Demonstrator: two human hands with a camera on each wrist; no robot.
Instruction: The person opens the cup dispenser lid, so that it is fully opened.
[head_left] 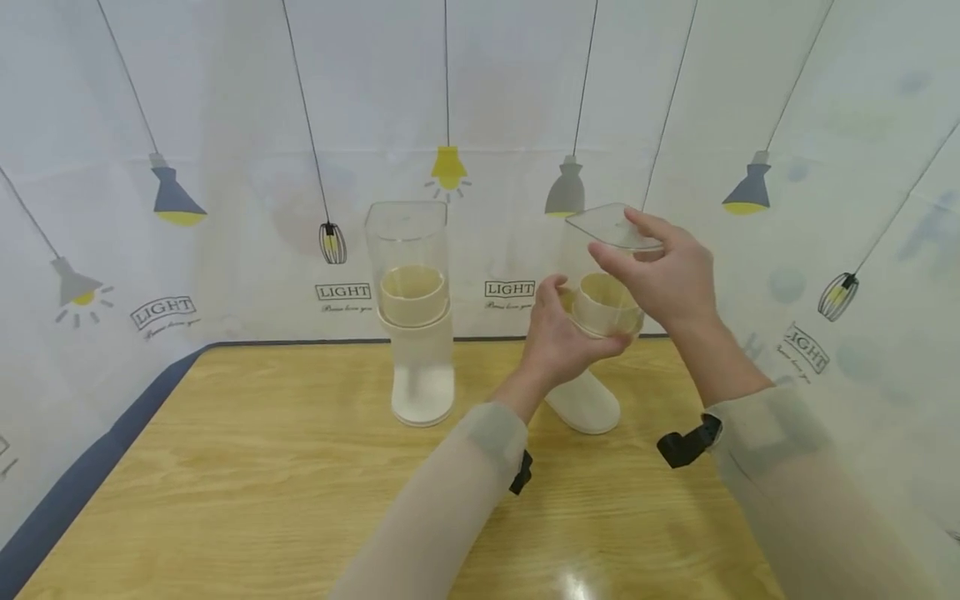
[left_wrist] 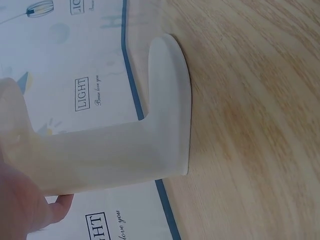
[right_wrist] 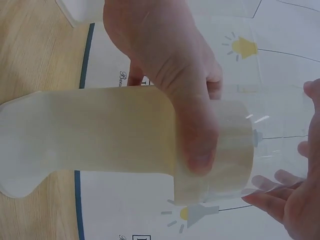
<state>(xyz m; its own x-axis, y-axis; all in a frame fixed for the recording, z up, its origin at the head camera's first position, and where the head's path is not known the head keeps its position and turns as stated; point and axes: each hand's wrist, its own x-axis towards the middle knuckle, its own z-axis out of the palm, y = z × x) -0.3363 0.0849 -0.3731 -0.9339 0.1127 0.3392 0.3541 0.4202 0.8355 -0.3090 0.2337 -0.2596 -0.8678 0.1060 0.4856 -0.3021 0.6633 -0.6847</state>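
Observation:
A cream-white footed stand [head_left: 588,404] with a cylindrical cup top stands on the table, slightly tilted in the head view. My left hand [head_left: 558,337] grips it around the collar below the cup, thumb across the front in the right wrist view. Over the cup sits a clear plastic container [right_wrist: 280,120], open-looking at its upper rim. My right hand [head_left: 675,271] holds this container near that rim, fingers and thumb spread around its sides. The left wrist view shows the stand's column [left_wrist: 100,155] and foot, with part of the left hand [left_wrist: 22,205] at the edge.
A matching stand [head_left: 422,387] with its own clear container [head_left: 405,233] stands upright to the left. Both are near the back edge of the wooden table [head_left: 247,483]. Behind hangs a white cloth [head_left: 510,100] printed with lamps.

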